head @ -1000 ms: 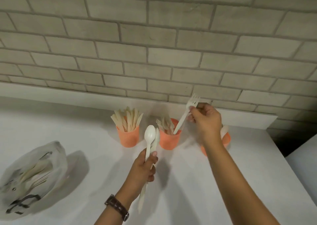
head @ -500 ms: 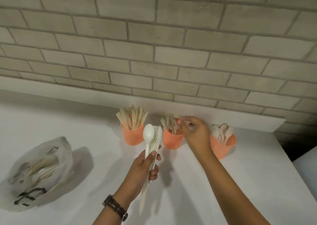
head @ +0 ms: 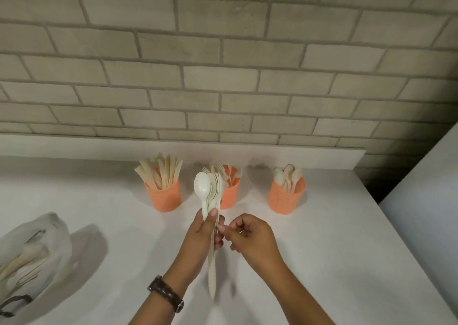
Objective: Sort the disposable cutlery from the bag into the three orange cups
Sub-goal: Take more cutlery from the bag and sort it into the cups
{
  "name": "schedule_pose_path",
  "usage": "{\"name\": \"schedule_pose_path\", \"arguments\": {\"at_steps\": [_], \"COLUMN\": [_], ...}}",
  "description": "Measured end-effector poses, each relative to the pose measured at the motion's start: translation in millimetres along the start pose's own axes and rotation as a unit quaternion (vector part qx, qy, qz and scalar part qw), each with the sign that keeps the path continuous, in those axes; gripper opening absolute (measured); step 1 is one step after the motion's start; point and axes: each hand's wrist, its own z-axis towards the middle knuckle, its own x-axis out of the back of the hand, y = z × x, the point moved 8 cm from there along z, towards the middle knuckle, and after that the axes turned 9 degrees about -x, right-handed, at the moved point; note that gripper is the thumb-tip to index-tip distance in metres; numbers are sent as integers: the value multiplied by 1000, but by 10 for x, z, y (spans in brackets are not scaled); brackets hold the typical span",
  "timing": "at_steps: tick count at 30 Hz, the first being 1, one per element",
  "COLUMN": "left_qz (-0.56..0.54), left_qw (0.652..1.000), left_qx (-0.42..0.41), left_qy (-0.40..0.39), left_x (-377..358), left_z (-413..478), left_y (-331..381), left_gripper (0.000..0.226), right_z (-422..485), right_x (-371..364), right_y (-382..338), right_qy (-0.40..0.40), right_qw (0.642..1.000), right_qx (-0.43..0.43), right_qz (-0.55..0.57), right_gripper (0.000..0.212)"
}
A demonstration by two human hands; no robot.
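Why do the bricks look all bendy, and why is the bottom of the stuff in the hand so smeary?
Head view: the wide-angle lens bows the brick wall lines near the edges. Head view: the lower tip of the cutlery bundle in the left hand is motion-blurred, while its white spoon looks sharper. Head view: the bag casts a soft shadow rightward on the table.

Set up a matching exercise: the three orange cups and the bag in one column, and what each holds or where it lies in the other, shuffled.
Column one:
1. left cup
2. middle cup
3. right cup
4. bag

Column two:
A. holds spoons
B. lies at the left edge of the table
C. holds knives
D. holds forks

Pairs: 1-C, 2-D, 3-A, 4-B.
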Motion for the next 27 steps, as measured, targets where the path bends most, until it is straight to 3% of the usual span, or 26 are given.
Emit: {"name": "schedule_pose_path", "arguments": {"at_steps": [6,11,20,27], "left_qz": [46,24,63,73], "left_qw": [999,1000,998,988], "left_qx": [6,-4,-8,8], "left_qy": [-15,-4,20,134], "left_x": [-104,-69,181,801], "left_z": [-39,-71,-129,-230], "left_y": [-60,-32,-40,-47], "left_gripper": [24,24,26,21], "right_z": [1,66,171,402], "right_x": [54,-25,-311,-388], "right_y": [-24,-35,-122,-687], "right_qy": [34,-17,-59,-29], "right_qw": [996,992,985,983], "right_qx": [-26,-74,-71,33], "right_qz": [72,102,143,181], "right_gripper": [30,29,10,10]}}
